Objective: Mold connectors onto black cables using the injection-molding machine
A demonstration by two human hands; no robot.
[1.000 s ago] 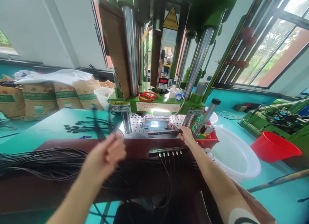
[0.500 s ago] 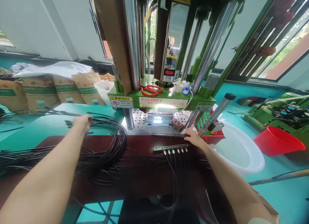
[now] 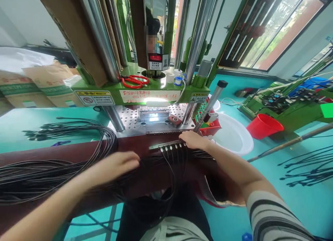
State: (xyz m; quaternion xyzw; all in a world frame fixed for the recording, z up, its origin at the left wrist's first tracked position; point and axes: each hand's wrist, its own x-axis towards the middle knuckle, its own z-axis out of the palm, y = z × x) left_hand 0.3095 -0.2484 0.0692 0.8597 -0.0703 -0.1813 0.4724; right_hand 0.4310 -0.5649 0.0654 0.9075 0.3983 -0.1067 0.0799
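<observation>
My left hand [image 3: 127,161] is above the dark red table, left of the metal bar, slightly blurred, with its fingers apart and nothing seen in them. My right hand [image 3: 192,139] has its fingers closed at the right end of a narrow metal bar [image 3: 156,147]; the fingertips are partly hidden. Several cable ends with bright plugs [image 3: 170,148] stick out of the bar's near side, and their black cables hang toward my lap. Just behind lies a second thin strip [image 3: 161,132] along the press's front edge. A thick bundle of black cables [image 3: 108,138] curves across the table at left.
A green press [image 3: 117,97] with steel columns stands ahead, its lit mould [image 3: 153,116] on a perforated plate. Red-handled scissors [image 3: 135,81] lie on top. At right are a red control box [image 3: 212,126], a white tub [image 3: 247,144] and a red bucket [image 3: 265,126]. Paper sacks [image 3: 49,85] stand left.
My left hand has let go of the cable bundle and moved right, toward the metal bar. My right hand has shifted from the rear strip to the nearer bar's end. The view has turned right and down.
</observation>
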